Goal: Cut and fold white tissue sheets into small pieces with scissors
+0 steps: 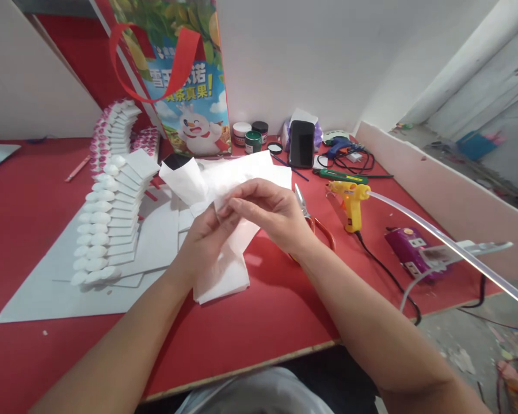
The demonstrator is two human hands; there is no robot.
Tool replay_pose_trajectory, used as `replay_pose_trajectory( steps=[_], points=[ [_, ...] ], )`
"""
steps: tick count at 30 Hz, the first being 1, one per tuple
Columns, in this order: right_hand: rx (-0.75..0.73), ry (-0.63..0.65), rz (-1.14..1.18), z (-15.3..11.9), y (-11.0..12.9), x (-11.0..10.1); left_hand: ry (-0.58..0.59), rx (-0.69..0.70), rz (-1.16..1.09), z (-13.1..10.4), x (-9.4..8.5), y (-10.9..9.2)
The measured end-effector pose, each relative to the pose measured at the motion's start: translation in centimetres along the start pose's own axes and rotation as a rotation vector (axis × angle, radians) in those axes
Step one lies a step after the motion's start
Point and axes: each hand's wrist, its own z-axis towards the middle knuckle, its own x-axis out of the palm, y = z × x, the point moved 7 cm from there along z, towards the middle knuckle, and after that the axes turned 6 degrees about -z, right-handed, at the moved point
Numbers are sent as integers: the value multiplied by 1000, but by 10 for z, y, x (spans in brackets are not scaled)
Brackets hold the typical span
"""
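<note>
My left hand point(207, 236) and my right hand point(273, 211) meet over the middle of the red table. Their fingers are pinched together around a small piece of white paper, largely hidden by the fingers. Beneath them lie sheets of white paper point(224, 279), some folded. A folded white paper piece point(185, 181) stands just left of the hands. Farther left, a curved row of white boards tipped with white oval pads point(97, 230) rests on a white board point(38, 287). Red-handled scissors point(324, 233) lie partly behind my right wrist.
A yellow glue gun point(351, 207) with a long clear stick and a purple box point(408, 250) are on the right. At the back are a printed bag point(194, 98), paint jars point(253, 141), a phone point(302, 144) and a green cutter point(343, 176). The table's front edge point(242, 372) is near me.
</note>
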Motion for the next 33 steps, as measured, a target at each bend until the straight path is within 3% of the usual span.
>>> replay_pose_trajectory(
  steps=[2, 6, 8, 10, 13, 15, 17, 21, 23, 28, 33],
  points=[
    [-22, -13, -62, -1, 6, -5, -46, -44, -128, 2, -4, 2],
    [-154, -314, -386, -3, 30, -46, -122, -103, -232, 6, -16, 2],
    [-89, -352, -473, -2, 32, -59, -154, -144, -224, 4, -22, 1],
    [150, -205, -438, 1, 17, -58, -142, -209, -207, 2, -24, 1],
    [554, 107, -320, -8, -11, -41, -58, -300, -176, -2, -19, 2],
    [661, 201, -261, -14, -19, -33, -12, -329, -170, -2, -16, 2],
    [637, 128, -203, -11, -20, -35, -13, -332, -218, 1, -17, 2],
    [408, -237, -74, -1, -14, -60, -68, -307, -392, 11, -25, 6],
    [340, -316, -16, 2, -16, -66, -78, -323, -379, 12, -27, 11],
    [307, -322, -13, 5, -26, -69, -192, -268, -186, 11, -35, 19],
    [307, -272, -72, 7, -29, -78, -251, -175, -156, 13, -44, 13]
  ],
)
